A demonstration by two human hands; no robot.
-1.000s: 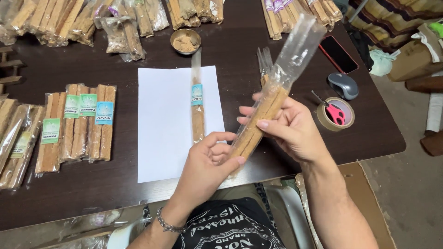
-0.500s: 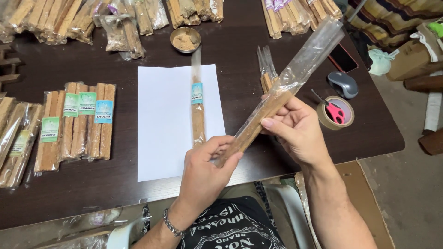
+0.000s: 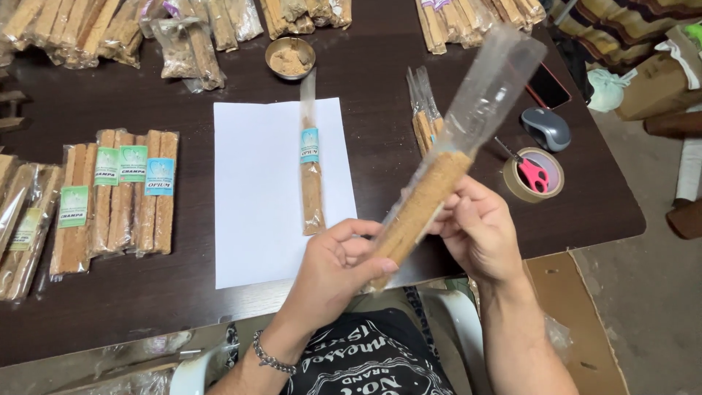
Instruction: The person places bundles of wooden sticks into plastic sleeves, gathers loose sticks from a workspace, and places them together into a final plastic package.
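Observation:
Both hands hold a long clear plastic sleeve [image 3: 446, 157] filled in its lower half with brown sticks, tilted up to the right above the table's front edge. My left hand [image 3: 340, 267] pinches its bottom end. My right hand [image 3: 479, 234] grips its middle. On the white paper sheet [image 3: 256, 197] lies one labelled packet of sticks [image 3: 311, 164], apart from both hands.
Several labelled packets [image 3: 110, 194] lie in a row at the left of the dark table [image 3: 380, 80]. More packets line the far edge, with a small metal bowl [image 3: 289, 57]. At the right are a tape roll [image 3: 534, 175] with pink scissors, a mouse [image 3: 545, 128] and a phone [image 3: 547, 86].
The sleeve has tilted a little steeper and its top swung slightly left. My right hand shifted along the sleeve; my left hand stays at its bottom end.

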